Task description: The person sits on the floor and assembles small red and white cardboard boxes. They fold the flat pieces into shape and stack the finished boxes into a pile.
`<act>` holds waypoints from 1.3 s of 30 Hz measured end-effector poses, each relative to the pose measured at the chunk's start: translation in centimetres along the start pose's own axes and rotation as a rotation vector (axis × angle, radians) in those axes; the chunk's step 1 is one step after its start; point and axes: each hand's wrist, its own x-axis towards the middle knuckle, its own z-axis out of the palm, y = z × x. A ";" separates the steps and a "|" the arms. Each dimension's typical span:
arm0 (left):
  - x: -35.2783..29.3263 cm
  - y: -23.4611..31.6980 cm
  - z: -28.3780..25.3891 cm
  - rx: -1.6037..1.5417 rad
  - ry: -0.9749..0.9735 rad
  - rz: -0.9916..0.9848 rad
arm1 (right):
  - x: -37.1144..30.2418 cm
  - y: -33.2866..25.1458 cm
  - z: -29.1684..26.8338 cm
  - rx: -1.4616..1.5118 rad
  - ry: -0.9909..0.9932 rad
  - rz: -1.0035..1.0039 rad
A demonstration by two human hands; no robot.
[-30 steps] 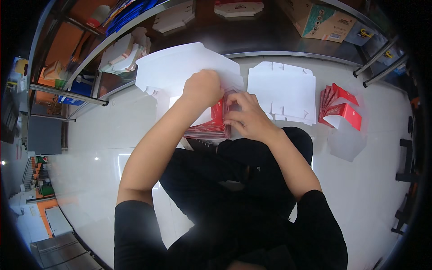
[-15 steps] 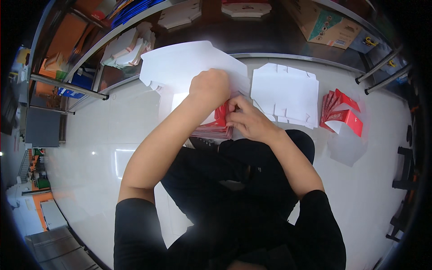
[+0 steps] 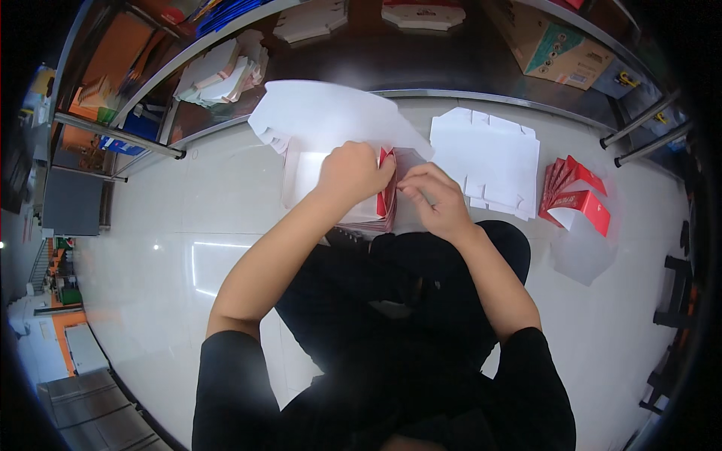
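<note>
In front of my knees stands a stack of red-and-white cardboard boxes (image 3: pixel 367 224), the top one open with a white inside. Its large white lid flap (image 3: pixel 331 101) is raised on the far side. My left hand (image 3: pixel 352 177) is closed on the red side wall (image 3: pixel 386 171) at the box's right. Just right of that wall, my right hand (image 3: pixel 438 201) has thumb and forefinger pinched together at a translucent plastic sheet (image 3: pixel 408 159). Part of this sheet is hidden by my fingers.
Flat white cardboard blanks (image 3: pixel 485 154) lie on the tiled floor to the right. Farther right are several folded red cartons (image 3: pixel 579 207) on a translucent sheet (image 3: pixel 583 259). Beyond stands a metal-legged shelf (image 3: pixel 444 60) with a brown carton (image 3: pixel 560 52) and more cardboard.
My right hand has drawn back slightly to the right, away from the red side. The raised lid flap has tilted, and more of the box's white inside shows.
</note>
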 end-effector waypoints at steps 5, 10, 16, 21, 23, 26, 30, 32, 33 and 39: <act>-3.7 -4.8 -5.7 -0.283 0.346 -0.158 | 1.6 -2.4 1.2 0.070 0.170 0.120; -3.8 -10.2 -3.9 -0.134 0.615 -0.100 | 2.9 -1.9 3.4 -0.165 0.208 0.100; -3.1 -13.1 -2.0 -0.091 0.392 -0.185 | 3.9 -2.5 4.0 -0.212 0.179 0.324; -3.9 -13.6 -1.2 -0.372 0.325 -0.215 | 4.3 -2.6 4.5 -0.253 0.192 0.348; -4.4 -14.2 -0.2 -0.714 0.177 -0.243 | 3.7 -2.2 4.8 -0.132 0.262 0.365; -6.8 -12.9 1.7 -1.297 -0.061 -0.487 | 1.7 0.1 6.4 -0.134 0.303 0.444; -7.5 -13.7 3.9 -1.496 -0.118 -0.414 | 0.9 -0.7 7.7 0.180 0.302 0.555; -7.4 -12.6 4.1 -1.543 -0.033 -0.462 | 0.7 -1.8 7.3 0.067 0.264 0.595; -7.6 -12.0 4.1 -1.566 0.007 -0.486 | 0.4 -2.2 7.3 0.010 0.247 0.618; -8.4 -11.3 5.8 -1.573 0.063 -0.336 | -1.8 -0.8 7.6 -0.029 0.278 0.400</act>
